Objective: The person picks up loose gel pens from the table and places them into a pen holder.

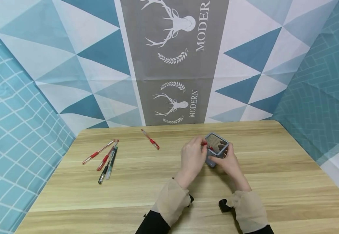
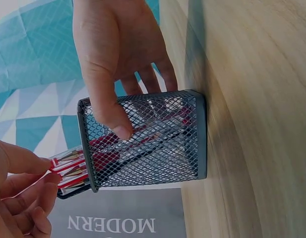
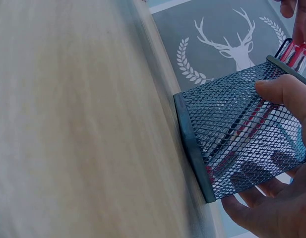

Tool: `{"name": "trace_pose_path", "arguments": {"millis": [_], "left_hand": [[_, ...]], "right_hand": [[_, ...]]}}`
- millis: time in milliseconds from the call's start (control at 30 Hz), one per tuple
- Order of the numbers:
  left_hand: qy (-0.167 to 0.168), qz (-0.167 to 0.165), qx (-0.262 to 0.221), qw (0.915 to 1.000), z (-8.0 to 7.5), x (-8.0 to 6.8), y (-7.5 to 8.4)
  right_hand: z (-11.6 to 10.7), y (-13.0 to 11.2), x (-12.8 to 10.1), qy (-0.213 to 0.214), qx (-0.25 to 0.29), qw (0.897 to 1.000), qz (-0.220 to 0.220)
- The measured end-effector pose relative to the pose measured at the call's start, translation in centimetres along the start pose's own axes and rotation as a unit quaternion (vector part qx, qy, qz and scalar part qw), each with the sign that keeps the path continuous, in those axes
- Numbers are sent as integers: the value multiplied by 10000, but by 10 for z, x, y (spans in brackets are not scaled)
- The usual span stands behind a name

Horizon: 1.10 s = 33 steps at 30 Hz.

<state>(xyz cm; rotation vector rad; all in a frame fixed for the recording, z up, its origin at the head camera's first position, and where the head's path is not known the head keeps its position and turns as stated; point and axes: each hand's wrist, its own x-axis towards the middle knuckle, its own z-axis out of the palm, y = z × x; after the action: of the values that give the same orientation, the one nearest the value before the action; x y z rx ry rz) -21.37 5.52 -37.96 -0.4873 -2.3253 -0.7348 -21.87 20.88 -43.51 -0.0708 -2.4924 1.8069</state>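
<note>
The right hand (image 1: 231, 162) wraps its thumb and fingers (image 2: 143, 79) around the grey mesh pen holder (image 1: 215, 149), probably to keep it steady on the wooden counter (image 1: 275, 169) while the left hand (image 1: 192, 157) works at its open top. The left fingers (image 2: 19, 163) are closed narrowly on the ends of the red pens (image 2: 68, 168) that stick out of the rim. The holder stands near the middle of the counter and contains several pens, mostly red, while five more pens (image 1: 106, 159) lie well apart on the left.
</note>
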Motion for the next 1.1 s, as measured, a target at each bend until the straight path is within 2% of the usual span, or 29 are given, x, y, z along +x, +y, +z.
{"name": "trace_pose_path", "arguments": {"millis": [233,400,533,633,733,833,933,1100], "left_hand": [[-12,106,-32,9999,-2,-4,-2],[204,80,94,9997,-9,-7,-12],[170,-267,136,9994,-14,-3,-31],[-141,-738,371,9965,-17,0,-51],[-584,-1189,861,9874,-19,0,-70],[-898,-1451,1170,9784,-19,-2,-86],[-908,-1554,1302,9750,-19,-2,-97],[-660,-1669,1777,9676,-17,3,-109]], "right_hand": [[-1,-1,-1,17,24,10000,39],[-1,-1,-2,-48,83,9999,116],[0,-1,-2,10,84,9999,121],[0,-1,-1,31,94,9999,105],[0,0,-1,17,124,9999,86],[0,-1,-1,31,138,9999,67],[0,-1,0,48,118,9999,48],[0,-3,0,22,78,10000,56]]}}
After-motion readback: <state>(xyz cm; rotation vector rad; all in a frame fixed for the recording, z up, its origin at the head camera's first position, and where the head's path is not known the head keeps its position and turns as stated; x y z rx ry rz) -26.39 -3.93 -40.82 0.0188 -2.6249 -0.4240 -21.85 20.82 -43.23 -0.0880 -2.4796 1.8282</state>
